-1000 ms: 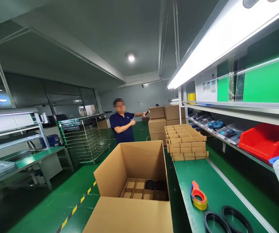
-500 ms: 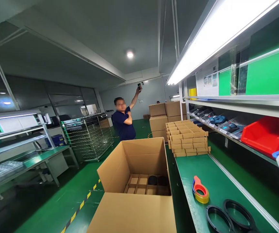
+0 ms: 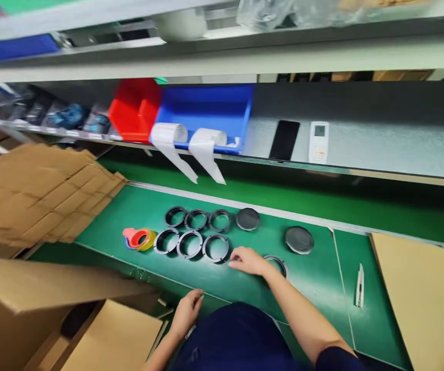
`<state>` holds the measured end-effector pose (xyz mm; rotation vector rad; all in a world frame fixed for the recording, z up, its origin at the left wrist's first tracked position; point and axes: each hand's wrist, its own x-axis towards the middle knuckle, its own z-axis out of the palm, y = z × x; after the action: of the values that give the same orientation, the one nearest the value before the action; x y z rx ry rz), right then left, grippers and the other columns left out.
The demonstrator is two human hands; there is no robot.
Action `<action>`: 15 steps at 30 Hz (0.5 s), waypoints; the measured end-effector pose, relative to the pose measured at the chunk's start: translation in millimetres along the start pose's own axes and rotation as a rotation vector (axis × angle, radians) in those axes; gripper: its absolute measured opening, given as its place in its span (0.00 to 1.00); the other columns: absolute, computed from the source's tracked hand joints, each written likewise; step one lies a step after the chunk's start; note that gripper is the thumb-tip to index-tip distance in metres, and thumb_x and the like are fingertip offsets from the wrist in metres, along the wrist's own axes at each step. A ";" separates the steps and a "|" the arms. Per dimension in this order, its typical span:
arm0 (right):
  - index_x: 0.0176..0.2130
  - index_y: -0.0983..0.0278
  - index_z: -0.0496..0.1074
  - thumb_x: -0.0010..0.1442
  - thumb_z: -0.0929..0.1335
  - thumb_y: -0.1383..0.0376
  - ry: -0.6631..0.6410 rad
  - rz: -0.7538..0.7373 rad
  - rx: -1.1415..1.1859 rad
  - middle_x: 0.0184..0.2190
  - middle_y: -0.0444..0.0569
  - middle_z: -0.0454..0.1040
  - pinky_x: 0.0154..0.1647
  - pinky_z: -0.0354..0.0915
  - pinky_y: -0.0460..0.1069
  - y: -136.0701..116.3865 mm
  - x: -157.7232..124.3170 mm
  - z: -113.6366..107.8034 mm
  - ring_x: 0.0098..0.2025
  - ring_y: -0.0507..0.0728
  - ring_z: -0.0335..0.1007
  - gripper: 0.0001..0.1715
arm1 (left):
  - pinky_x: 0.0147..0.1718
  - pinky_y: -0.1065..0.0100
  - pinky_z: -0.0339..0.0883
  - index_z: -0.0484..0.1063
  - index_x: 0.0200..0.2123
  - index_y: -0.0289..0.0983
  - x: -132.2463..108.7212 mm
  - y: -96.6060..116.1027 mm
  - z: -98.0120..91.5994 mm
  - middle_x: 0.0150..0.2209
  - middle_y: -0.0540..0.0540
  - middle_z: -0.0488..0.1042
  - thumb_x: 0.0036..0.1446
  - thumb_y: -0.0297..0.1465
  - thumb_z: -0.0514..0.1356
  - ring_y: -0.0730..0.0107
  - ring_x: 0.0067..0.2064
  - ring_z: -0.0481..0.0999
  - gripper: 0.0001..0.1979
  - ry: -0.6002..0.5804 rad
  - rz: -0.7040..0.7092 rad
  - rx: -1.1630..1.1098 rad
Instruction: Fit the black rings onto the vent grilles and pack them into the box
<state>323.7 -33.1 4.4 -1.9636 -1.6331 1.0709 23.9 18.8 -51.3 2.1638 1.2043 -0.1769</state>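
My right hand is over the green bench, its fingers bent together and their tips beside a black ring. I cannot tell whether they touch it. Nothing shows in its grasp. Lower, at the front edge of the bench, my left hand is loosely closed, with nothing visible in it. Several black rings stand in two rows left of my right hand. Another black ring lies partly hidden behind my right forearm. Two black discs, one nearer and one farther, lie toward the back.
A tape dispenser lies left of the rings, a utility knife to the right. Cardboard dividers are stacked at left above an open carton. The shelf holds a red bin, blue tray, phone and remote.
My view has swung right and down, from the room and carton to the bench. Both my hands have come into view. The co-worker is out of sight.
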 end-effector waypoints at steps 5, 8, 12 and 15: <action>0.64 0.67 0.59 0.64 0.63 0.52 0.487 0.437 -0.103 0.66 0.69 0.52 0.61 0.48 0.74 87.8 -28.0 -70.0 0.66 0.76 0.47 0.35 | 0.53 0.59 0.69 0.73 0.50 0.40 59.6 71.6 -27.2 0.49 0.40 0.76 0.65 0.31 0.46 0.59 0.51 0.76 0.19 0.053 0.273 0.079; 0.70 0.58 0.46 0.52 0.68 0.41 0.612 0.770 -0.167 0.71 0.66 0.33 0.57 0.46 0.80 145.3 -39.9 -62.9 0.69 0.82 0.32 0.56 | 0.59 0.57 0.64 0.67 0.59 0.41 114.3 117.4 -33.1 0.57 0.41 0.71 0.62 0.29 0.51 0.59 0.58 0.70 0.22 0.050 0.357 0.144; 0.70 0.50 0.40 0.46 0.65 0.32 0.611 0.776 -0.071 0.71 0.59 0.36 0.52 0.60 0.74 185.9 -45.1 -34.7 0.68 0.81 0.40 0.63 | 0.66 0.45 0.49 0.55 0.67 0.47 192.0 169.4 -32.9 0.71 0.39 0.48 0.47 0.28 0.68 0.45 0.71 0.45 0.44 0.022 0.401 0.234; 0.69 0.47 0.41 0.45 0.63 0.31 0.672 0.770 -0.074 0.70 0.56 0.41 0.51 0.62 0.73 187.9 -51.7 -26.7 0.65 0.82 0.45 0.61 | 0.64 0.32 0.40 0.47 0.69 0.50 235.8 197.3 -29.3 0.73 0.37 0.30 0.35 0.38 0.76 0.32 0.71 0.29 0.61 -0.085 0.343 0.345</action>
<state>466.9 -126.1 -93.4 -2.6795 -0.5708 0.4365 310.7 131.6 -31.6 2.5945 0.7808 -0.3442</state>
